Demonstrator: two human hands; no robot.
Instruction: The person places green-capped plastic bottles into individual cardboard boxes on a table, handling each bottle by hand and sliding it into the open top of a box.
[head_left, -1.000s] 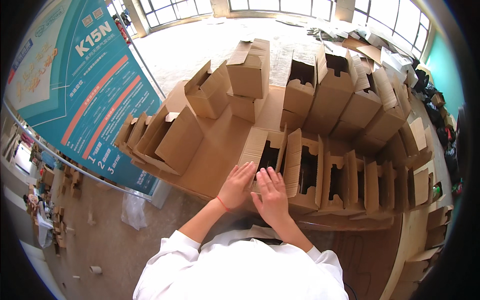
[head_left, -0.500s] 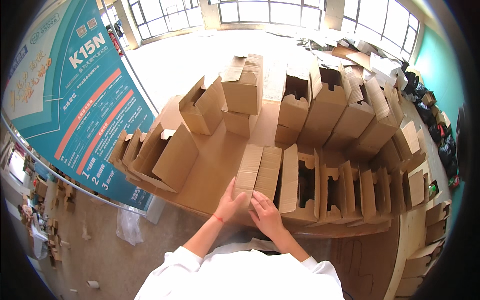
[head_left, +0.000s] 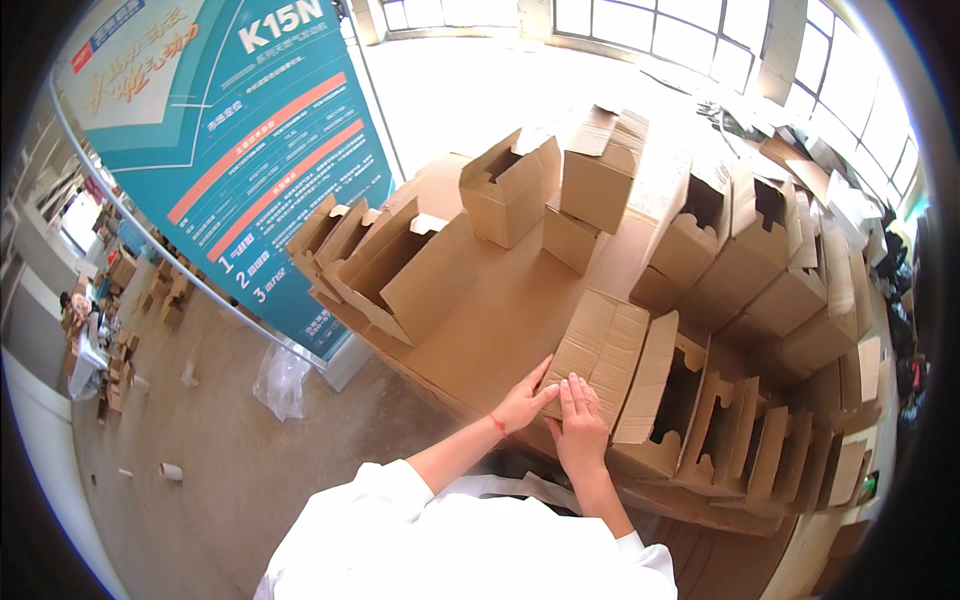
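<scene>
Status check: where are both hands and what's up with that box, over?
Left hand and right hand both flat on the near end of the closed cardboard box. Box lying on the cardboard-covered table. Open boxes packed close on its right.

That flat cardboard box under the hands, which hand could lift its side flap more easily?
Probably the right hand. It lies flat on the cardboard box, nearest the raised flap on its right side. The left hand only presses the box's near left edge, farther from that flap.
</scene>
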